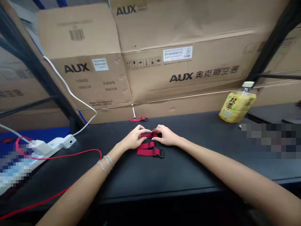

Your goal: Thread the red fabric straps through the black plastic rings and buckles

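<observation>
Red webbing straps (147, 150) with black D-rings lie on a black worktop (122, 182), left hand (134, 137) and right hand (166, 135) pinching the top strap, fingertips nearly meeting; another red strap (138, 119) lies beyond them, a yellow-labelled plastic drink bottle (237, 102) well to their right, AUX cartons (178, 62) behind them

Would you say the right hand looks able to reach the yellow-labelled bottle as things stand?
Probably yes: the right hand, on the red strap, has no object between it and the bottle along the black bench.

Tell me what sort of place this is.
Probably a warehouse or storeroom: AUX air-conditioner cartons are stacked behind a black workbench, between dark metal shelving uprights.
</observation>
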A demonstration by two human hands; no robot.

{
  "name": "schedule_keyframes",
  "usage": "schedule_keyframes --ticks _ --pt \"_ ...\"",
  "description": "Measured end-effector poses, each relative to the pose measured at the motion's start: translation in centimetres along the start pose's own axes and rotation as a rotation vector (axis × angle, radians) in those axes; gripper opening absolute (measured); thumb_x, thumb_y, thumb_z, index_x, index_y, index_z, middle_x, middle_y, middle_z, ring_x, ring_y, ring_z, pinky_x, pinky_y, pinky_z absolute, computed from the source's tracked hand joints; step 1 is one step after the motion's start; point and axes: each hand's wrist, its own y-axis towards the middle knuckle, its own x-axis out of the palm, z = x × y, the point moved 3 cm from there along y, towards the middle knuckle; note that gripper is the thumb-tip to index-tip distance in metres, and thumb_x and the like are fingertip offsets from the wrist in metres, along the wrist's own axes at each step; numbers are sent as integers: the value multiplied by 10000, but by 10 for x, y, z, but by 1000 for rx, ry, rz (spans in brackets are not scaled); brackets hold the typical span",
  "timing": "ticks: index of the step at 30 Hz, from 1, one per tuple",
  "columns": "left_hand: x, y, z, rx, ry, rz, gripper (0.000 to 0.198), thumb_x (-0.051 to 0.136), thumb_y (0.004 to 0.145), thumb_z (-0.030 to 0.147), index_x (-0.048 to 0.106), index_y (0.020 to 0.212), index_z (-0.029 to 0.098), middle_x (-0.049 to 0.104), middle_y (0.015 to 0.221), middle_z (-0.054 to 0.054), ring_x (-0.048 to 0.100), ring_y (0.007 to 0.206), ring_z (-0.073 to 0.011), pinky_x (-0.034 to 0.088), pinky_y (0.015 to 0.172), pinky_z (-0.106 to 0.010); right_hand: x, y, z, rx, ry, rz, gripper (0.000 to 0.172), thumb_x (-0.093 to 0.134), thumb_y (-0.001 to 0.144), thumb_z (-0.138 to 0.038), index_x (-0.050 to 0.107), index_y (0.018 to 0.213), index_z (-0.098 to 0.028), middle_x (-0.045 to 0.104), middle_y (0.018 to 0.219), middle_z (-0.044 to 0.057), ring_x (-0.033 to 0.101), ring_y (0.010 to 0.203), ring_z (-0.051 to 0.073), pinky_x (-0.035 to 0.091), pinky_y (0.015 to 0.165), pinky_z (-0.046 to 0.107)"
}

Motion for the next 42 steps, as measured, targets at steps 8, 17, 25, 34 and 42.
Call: schedule_keyframes --ticks 8,17,25,34,42 --pt "-5 2 -14 -173 131 79 283 617 794 334 701 1004 164 603 965 -86 591 881 -207 481 869 -357 -1 -1 -1 11 -11 -12 329 661 822 -364 664 1062 -139 606 940 103 540 904 212 450 835 352" --pt "1 4 -14 -189 157 116 200 574 780 253 716 895 172 643 923 -71 602 837 -198 480 809 -325 -1 -1 -1 14 -17 -13 326 662 820 -369 668 1049 -136 596 918 105 541 893 214 453 825 355" --pt "0 4 -12 -174 163 147 158 540 745 187 668 835 168 620 899 -55 574 772 -174 477 762 -305 -1 -1 -1 8 -6 -14 310 662 820 -360 665 1049 -151 596 934 98 543 901 208 452 829 346" --pt "-1 5 -15 -190 131 169 178 528 744 162 671 849 171 626 885 -50 578 744 -162 486 753 -291 -1 -1 -1 26 -20 -28 338 673 809 -365 662 1069 -148 586 928 94 539 872 202 452 798 339" --pt "-2 4 -22 -235 140 203 150 507 794 204 642 843 160 632 883 -59 552 656 -141 476 713 -290 -2 -2 -1 24 -30 -23 335 671 811 -361 663 1063 -140 585 917 94 546 852 197 458 798 338"
